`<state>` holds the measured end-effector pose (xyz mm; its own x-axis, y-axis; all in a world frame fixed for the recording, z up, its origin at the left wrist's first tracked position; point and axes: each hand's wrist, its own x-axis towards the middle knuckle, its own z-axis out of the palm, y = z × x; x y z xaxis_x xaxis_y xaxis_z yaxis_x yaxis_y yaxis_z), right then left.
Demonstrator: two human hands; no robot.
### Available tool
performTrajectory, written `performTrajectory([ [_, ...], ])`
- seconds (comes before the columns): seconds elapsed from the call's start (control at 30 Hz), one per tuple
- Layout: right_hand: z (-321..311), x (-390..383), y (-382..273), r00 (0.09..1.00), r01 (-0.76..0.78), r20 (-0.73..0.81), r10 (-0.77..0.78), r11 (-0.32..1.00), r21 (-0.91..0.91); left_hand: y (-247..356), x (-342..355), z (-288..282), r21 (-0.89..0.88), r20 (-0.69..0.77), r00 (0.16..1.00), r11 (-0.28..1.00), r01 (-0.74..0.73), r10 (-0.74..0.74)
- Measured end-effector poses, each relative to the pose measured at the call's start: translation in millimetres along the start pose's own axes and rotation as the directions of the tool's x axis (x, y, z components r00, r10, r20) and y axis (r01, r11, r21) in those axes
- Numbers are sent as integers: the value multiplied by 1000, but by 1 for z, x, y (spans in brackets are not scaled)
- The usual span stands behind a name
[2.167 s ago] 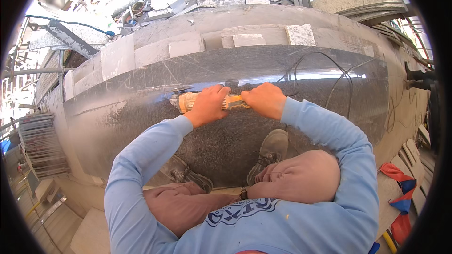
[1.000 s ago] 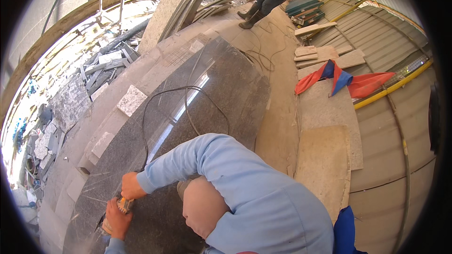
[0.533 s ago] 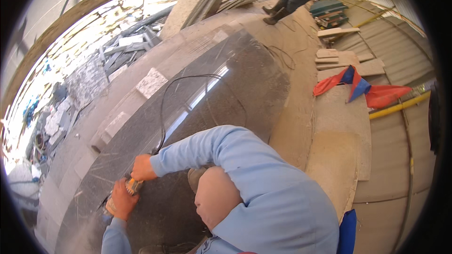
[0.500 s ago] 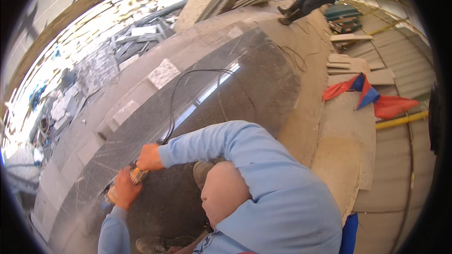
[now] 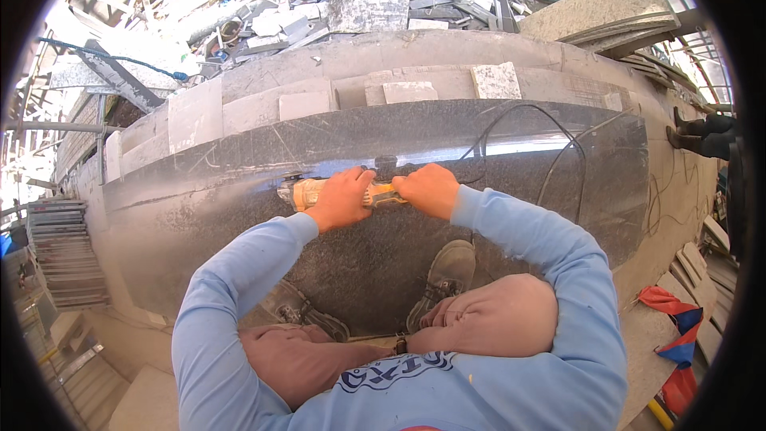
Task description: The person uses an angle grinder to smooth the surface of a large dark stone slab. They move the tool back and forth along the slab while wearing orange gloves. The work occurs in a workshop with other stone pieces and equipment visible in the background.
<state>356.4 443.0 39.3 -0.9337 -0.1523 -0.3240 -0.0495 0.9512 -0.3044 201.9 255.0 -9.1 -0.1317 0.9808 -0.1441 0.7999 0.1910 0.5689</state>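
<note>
A yellow angle grinder (image 5: 306, 192) lies level over a long, dark stone slab (image 5: 375, 259), its disc end toward the left. My left hand (image 5: 341, 199) wraps round the grinder's body just behind the head. Farther right, my right hand (image 5: 428, 190) grips its rear handle. The disc end sits at the slab's surface beside a dark smudge; whether it touches or spins I cannot tell. From the rear of the tool, a black cord (image 5: 550, 116) loops across the right part of the slab. Both my shoes rest on the slab below the grinder.
Pale stone blocks (image 5: 495, 81) line the slab's far edge. Beyond them lies a heap of broken stone (image 5: 295, 24). Thick boards (image 5: 602, 12) lean at the back right. A person's dark boots (image 5: 685, 136) stand at the right. Red and blue cloth (image 5: 674, 323) lies at the lower right.
My view has swung left, so the slab now runs across the picture. Both hands keep their hold on the grinder.
</note>
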Motion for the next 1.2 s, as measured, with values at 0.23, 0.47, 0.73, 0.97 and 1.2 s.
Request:
performTrajectory([
  [0.23,-25,-16,-1,998,-4,55,5,1000,-16,14,4,-3,-46,-51,998,998,-44,41],
  [0.47,-22,-24,6,1000,-9,4,9,1000,-5,23,12,-5,-49,-30,999,998,-26,24],
  [0.73,-12,-2,0,1000,6,30,-6,1000,5,-1,4,-3,-32,-26,1000,999,-18,18],
  [0.97,-28,-32,8,999,-48,18,48,999,-3,28,17,2,-79,-81,995,995,-63,56],
  [1.2,3,-1,5,1000,-15,4,15,1000,25,4,7,-2,27,49,999,999,19,-21],
])
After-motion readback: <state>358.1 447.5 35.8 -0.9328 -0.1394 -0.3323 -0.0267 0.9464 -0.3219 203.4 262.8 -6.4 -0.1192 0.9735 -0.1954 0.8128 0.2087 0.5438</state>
